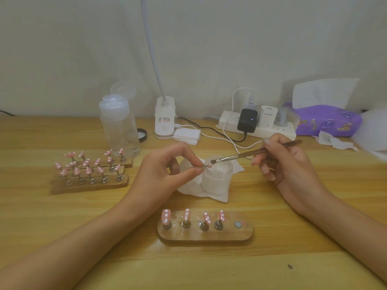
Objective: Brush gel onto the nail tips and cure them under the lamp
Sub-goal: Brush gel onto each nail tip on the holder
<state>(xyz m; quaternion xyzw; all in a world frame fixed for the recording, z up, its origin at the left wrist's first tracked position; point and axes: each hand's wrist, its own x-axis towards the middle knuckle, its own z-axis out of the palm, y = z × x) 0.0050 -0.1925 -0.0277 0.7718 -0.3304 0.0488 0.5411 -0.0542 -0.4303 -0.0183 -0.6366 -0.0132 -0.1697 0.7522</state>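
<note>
Near the left edge of the pale wooden table [293, 258], three long wooden holders [90, 182] carry rows of pink nail tips with white dots. A clear plastic pump bottle [119, 126] stands behind them. Further right, at the back edge, is the base of a white clip-on lamp [164, 118].

Mid-table, the left hand [165, 172] pinches one small pink nail tip [207, 164] between thumb and forefinger, holding it over the mouth of a frosted glass jar [217, 176] that sits on white tissue. It is too small to tell whether the fingers hold the tip itself or a stem beneath it. Below, at the near edge, an oval wooden holder [205, 234] carries four more dotted tips, with its right-end socket vacant.

The right hand [289, 164] grips a thin brown-handled brush [255, 152] like a pen.

The likeliest trouble is too much gel. A loaded brush could flood the small tip's edges and reach the pinching fingers, and the tip could then slip or smear. Either forearm, dropping, could knock the near holder.

The brush's long axis runs from upper right down to lower left. Its bristles point left and lie just beside the held tip, above the jar.
</note>
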